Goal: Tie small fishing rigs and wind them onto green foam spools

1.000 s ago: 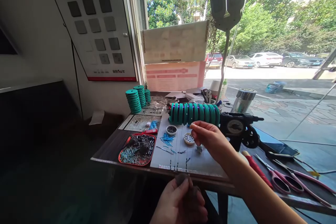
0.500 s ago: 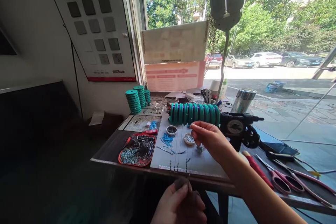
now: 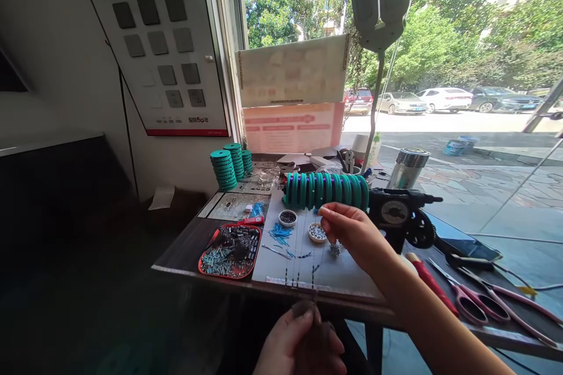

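A few little black pieces (image 3: 314, 275) are lined up; many thin blue sticks (image 3: 280, 233) lie loose. Left hand (image 3: 288, 337) and right hand (image 3: 354, 231): fingertips together, on what, I can't tell.

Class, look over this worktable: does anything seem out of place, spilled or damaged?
Nothing looks plainly damaged or tipped over. The nearest to odd: thin blue pieces lie loose on the grey board, outside the two small bowls, though they may simply be set out there.
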